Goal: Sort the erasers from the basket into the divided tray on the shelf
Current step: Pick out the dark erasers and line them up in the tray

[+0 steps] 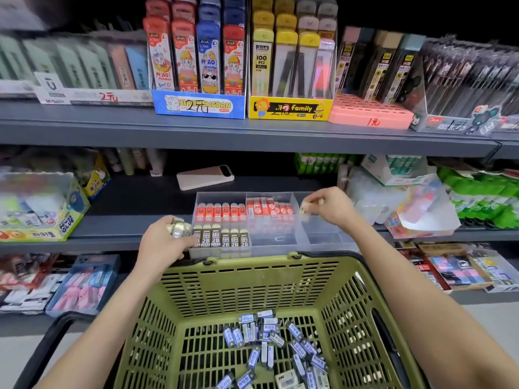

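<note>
Both forearms reach forward over the basket toward the shelf. The left hand (165, 240) sits at the near left corner of the divided tray (331, 242), knuckles up, its fingers curled round a bunch of cream erasers (178, 227) that poke out on the far side of the fist. The right hand (331, 207) is held higher, over the right part of the tray, wrist bent. Its thumb and fingertips pinch a single eraser (304, 213), which hangs above the right-hand compartment, blurred. In the tray, red erasers (219, 211) stand in a row at the far left and 2B erasers (222, 237) in a row just near of them. The middle compartment holds red-and-white erasers (269, 207). The olive green basket (252, 287) stands directly near of the tray, and blue-sleeved erasers (269, 346) lie loose in a heap on its bottom. The tray rests at the near edge of a grey metal shelf (126, 234), with a flat pale device (205, 176) lying farther back. A glue box (42, 211) is at the left, green packs (483, 197) at the right. On the upper shelf (224, 130) stand a blue box (199, 106), a yellow box (289, 109) and a pink tray (368, 113) of slim packets.
</note>
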Demonstrator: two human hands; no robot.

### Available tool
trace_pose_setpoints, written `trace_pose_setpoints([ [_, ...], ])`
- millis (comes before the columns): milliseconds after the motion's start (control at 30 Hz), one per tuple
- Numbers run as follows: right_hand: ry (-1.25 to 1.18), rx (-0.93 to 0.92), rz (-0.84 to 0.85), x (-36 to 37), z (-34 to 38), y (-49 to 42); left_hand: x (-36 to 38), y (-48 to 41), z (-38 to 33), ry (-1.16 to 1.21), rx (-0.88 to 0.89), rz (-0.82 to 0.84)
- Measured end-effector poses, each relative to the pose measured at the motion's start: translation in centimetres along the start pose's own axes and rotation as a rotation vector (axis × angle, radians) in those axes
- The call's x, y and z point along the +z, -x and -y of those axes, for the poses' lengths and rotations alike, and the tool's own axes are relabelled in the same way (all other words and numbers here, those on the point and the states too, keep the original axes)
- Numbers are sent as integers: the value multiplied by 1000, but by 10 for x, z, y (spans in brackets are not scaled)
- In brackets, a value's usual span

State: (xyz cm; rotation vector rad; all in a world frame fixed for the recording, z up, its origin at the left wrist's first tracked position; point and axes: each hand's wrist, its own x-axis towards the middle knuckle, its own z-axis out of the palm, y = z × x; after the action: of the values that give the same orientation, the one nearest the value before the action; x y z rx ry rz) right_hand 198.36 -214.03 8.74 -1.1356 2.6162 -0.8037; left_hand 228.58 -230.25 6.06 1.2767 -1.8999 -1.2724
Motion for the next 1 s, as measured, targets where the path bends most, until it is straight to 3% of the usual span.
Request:
trace_pose_setpoints([
  [167, 90, -14, 231, 0, 7, -3, -2, -4, 0, 46, 9, -3],
  [300, 40, -31, 270, 2, 8, -7, -7, -5, 1, 45, 0, -25],
  [433, -413, 97, 27, 1, 6, -11, -15, -7, -1, -10, -17, -26],
  [500, -678, 248, -22, -1, 5, -13, -17, -6, -3, -159, 21, -61],
  [600, -1084, 501, 84, -6, 2, -16, -22, -4, -11, -344, 153, -200],
  [700, -1276, 481, 278, -13, -2, -14, -23, -3, -28, -312, 229, -274],
  [800, -1034, 352, 204, -10, -1, -13, -14, 1, -47, -197, 239, -210],
  [900, -375, 132, -40, -12, -1, -17, 4, 4, -57, -40, 189, -98],
  [1000, -51, -39, -22, -9, 5, -19, 21, 7, -64, 163, 78, 42],
])
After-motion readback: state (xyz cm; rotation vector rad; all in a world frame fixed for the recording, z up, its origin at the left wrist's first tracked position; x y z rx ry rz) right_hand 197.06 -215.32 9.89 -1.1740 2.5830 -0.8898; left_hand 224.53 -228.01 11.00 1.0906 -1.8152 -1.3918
